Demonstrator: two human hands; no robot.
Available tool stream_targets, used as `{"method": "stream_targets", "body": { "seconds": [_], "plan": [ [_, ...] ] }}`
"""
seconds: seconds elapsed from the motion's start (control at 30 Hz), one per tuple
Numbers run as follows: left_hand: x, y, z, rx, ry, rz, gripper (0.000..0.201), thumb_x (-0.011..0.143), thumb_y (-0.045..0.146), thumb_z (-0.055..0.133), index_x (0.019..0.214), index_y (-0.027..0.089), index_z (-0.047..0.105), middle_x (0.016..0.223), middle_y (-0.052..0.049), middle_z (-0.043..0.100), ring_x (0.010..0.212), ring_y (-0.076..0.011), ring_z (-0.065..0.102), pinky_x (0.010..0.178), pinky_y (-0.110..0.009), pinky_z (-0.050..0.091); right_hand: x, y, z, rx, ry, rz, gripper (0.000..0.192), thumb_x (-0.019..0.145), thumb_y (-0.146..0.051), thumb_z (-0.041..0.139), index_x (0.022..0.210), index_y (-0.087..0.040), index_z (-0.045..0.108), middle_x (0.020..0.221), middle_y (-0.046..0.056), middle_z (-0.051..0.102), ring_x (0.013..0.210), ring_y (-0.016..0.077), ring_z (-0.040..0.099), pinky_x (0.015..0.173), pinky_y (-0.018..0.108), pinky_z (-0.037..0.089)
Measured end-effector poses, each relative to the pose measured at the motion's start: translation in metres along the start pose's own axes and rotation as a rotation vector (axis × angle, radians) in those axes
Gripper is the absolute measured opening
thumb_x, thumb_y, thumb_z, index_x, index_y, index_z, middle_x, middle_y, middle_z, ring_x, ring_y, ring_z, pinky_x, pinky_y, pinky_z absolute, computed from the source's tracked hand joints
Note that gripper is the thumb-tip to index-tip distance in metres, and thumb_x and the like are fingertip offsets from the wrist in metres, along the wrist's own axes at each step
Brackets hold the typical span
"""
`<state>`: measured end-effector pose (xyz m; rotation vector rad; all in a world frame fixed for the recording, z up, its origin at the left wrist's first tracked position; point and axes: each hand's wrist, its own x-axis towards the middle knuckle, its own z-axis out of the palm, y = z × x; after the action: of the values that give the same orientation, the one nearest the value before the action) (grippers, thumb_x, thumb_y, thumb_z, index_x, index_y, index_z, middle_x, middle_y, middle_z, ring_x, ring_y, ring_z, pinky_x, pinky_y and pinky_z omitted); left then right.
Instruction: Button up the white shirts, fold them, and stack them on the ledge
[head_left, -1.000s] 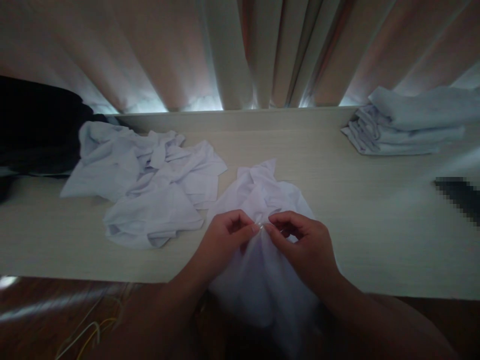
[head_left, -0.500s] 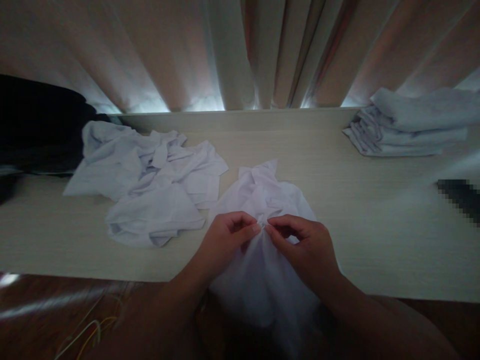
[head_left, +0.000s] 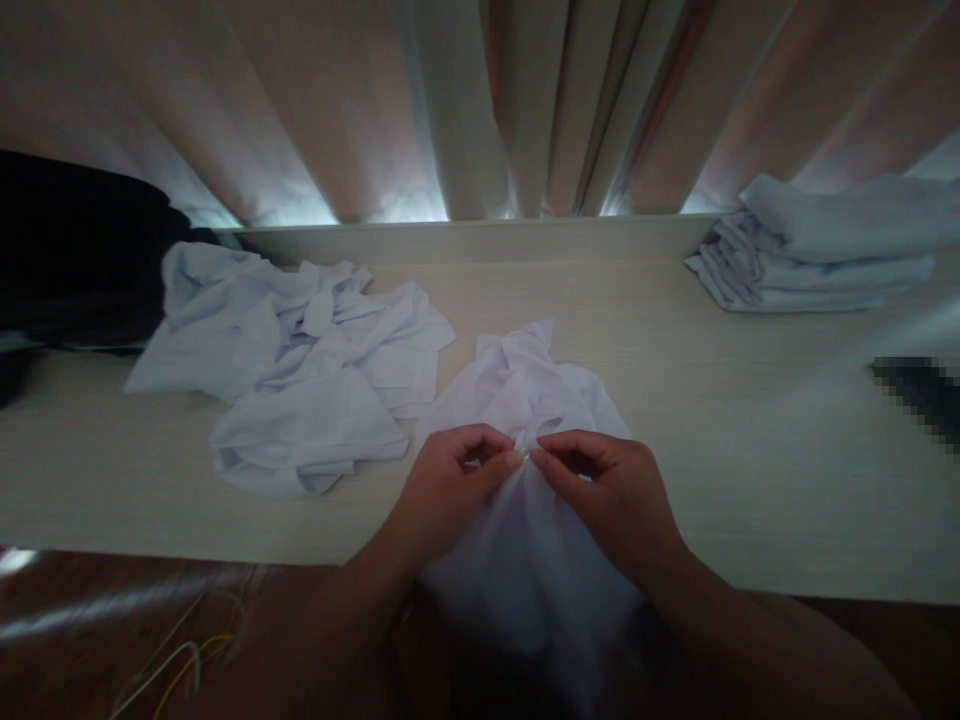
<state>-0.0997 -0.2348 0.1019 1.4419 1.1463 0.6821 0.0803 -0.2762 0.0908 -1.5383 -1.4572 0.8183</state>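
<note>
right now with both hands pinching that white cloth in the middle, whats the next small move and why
Probably draw the two hands apart to open the cloth out flat. The left hand and right hand pinch the white cloth at nearly the same spot, fingertips almost touching, and the cloth is bunched there, with its near part hanging over the table edge. A crumpled pile lies left, a folded stack far right.

the white garment hangs below the desk edge, unseen.
</note>
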Motion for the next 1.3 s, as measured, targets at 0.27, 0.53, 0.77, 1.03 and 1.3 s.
{"method": "stream_targets", "body": {
  "seconds": [0.27,0.53,0.77,1.03,1.3],
  "plan": [
    [0.000,-0.004,0.001,0.050,0.017,0.006,0.018,0.083,0.028,0.068,0.071,0.015,0.068,0.059,0.003,0.059,0.055,-0.0090,0.050,0.053,-0.020,0.037,-0.002,-0.002,-0.001,-0.114,0.004,-0.137,0.014,0.081,-0.021,0.068,0.090,-0.019,0.078,0.077,0.000,0.077,0.063,0.0139,0.071,0.063,0.024,0.056],
    [0.003,-0.005,-0.001,-0.064,-0.045,-0.075,0.022,0.081,0.031,0.068,0.067,0.015,0.065,0.055,0.004,0.054,0.053,-0.0087,0.048,0.051,-0.020,0.036,-0.004,0.000,-0.003,-0.218,0.003,-0.354,0.022,0.082,-0.012,0.062,0.096,-0.016,0.077,0.085,0.003,0.079,0.071,0.0153,0.073,0.071,0.025,0.057],
    [0.005,-0.009,-0.001,-0.132,-0.134,-0.077,0.022,0.080,0.031,0.068,0.066,0.015,0.063,0.057,0.003,0.054,0.053,-0.0092,0.049,0.052,-0.021,0.037,0.002,-0.002,-0.012,-0.210,-0.082,-0.288,0.012,0.083,-0.015,0.071,0.088,-0.025,0.076,0.080,-0.006,0.078,0.067,0.0105,0.071,0.067,0.019,0.055],
    [0.006,-0.014,0.001,-0.217,-0.143,-0.057,0.021,0.077,0.033,0.073,0.071,0.014,0.065,0.065,0.002,0.057,0.059,-0.0101,0.048,0.057,-0.022,0.037,0.001,-0.005,-0.013,-0.200,-0.102,-0.288,0.011,0.087,-0.021,0.069,0.091,-0.026,0.077,0.088,-0.003,0.079,0.074,0.0143,0.073,0.066,0.023,0.058],
    [0.010,-0.029,-0.001,-0.383,-0.222,-0.076,0.018,0.077,0.030,0.076,0.078,0.013,0.069,0.073,-0.001,0.063,0.067,-0.0116,0.055,0.065,-0.024,0.041,0.002,-0.007,-0.012,-0.106,-0.118,-0.191,0.010,0.084,-0.023,0.073,0.091,-0.028,0.079,0.086,-0.004,0.079,0.072,0.0134,0.073,0.064,0.021,0.058]
  ]
}}
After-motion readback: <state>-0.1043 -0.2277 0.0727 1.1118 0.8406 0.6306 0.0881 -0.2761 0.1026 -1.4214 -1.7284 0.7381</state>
